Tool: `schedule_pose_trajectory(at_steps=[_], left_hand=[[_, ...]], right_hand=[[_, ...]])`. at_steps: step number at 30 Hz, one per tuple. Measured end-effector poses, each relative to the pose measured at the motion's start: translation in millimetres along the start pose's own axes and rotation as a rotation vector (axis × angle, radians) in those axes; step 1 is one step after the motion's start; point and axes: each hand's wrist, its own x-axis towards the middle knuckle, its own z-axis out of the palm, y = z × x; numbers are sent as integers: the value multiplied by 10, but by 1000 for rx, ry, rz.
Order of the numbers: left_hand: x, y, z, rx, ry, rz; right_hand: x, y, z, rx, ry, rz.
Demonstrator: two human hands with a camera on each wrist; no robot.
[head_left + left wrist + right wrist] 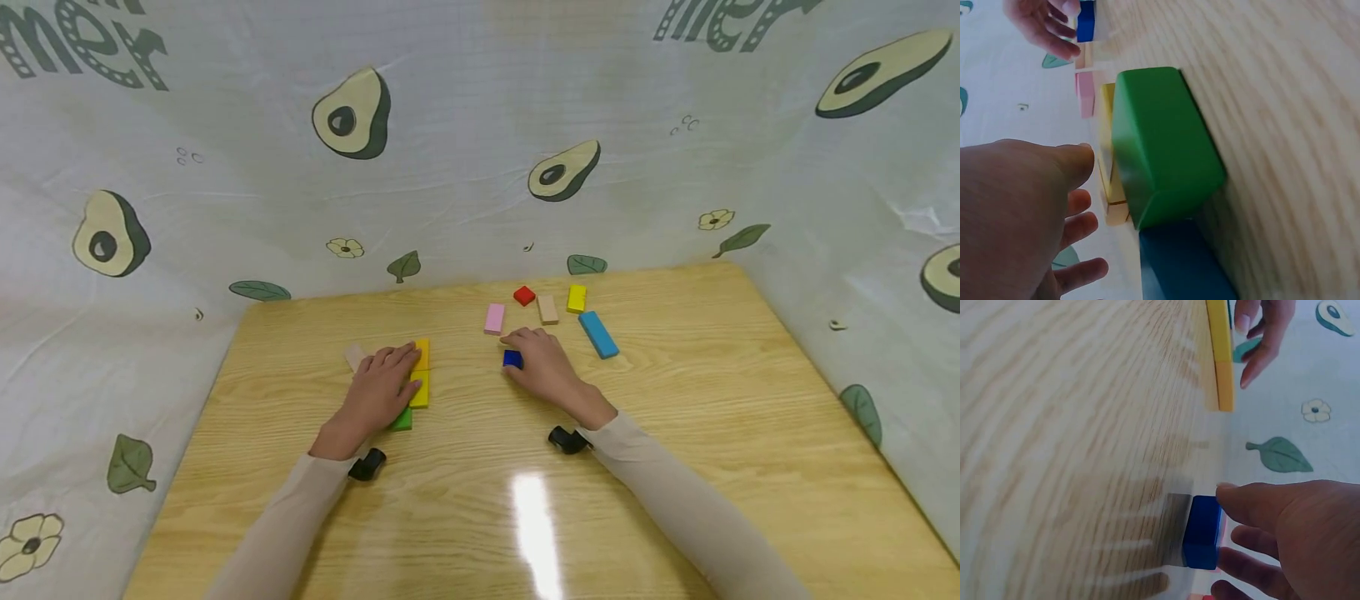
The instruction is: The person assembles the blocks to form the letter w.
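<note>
At the left, my left hand [382, 385] is held over a cluster of flat blocks, fingers loosely spread. A yellow block [420, 389] and an orange block [422, 354] line up along its fingertips, and a green block [402, 419] shows below the palm. The left wrist view reveals a dark blue block [1182, 259] against the green one, hidden by the hand from above. A beige block [355, 357] pokes out beyond the knuckles. My right hand [546, 364] hovers close over a small blue block [1202, 531], thumb and fingers relaxed and apart at its upper edges.
Behind the right hand lie a pink block [494, 318], a red block [524, 296], a beige block [547, 309], a yellow block [577, 298] and a long light blue block [598, 335]. The wooden table [675, 500] meets an avocado-printed cloth [465, 208] at the back and sides.
</note>
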Motion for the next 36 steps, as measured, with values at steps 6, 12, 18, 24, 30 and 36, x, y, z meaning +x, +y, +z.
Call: schedule_pose_trajectory(at_steps=[6,12,18,24,30,36], left_hand=[[-5,-20,48,19,-27,-9],[-9,-32,63,14,-38,-7],[-16,-19,48,0,-49,-5],[-20,-23,56,-7,-50,2],[-14,-38,69,-3,-47,6],[0,-28,53,-26,-51,3]], right_hand=[[-17,-6,5,-31,-4,9],[-3,-3,24,-41,-13,15],[22,20,42,-43,-9,13],[64,15,42,-51,-18,-7],[182,-86,40,-50,-21,-35],[340,-221,68,-53,-27,-79]])
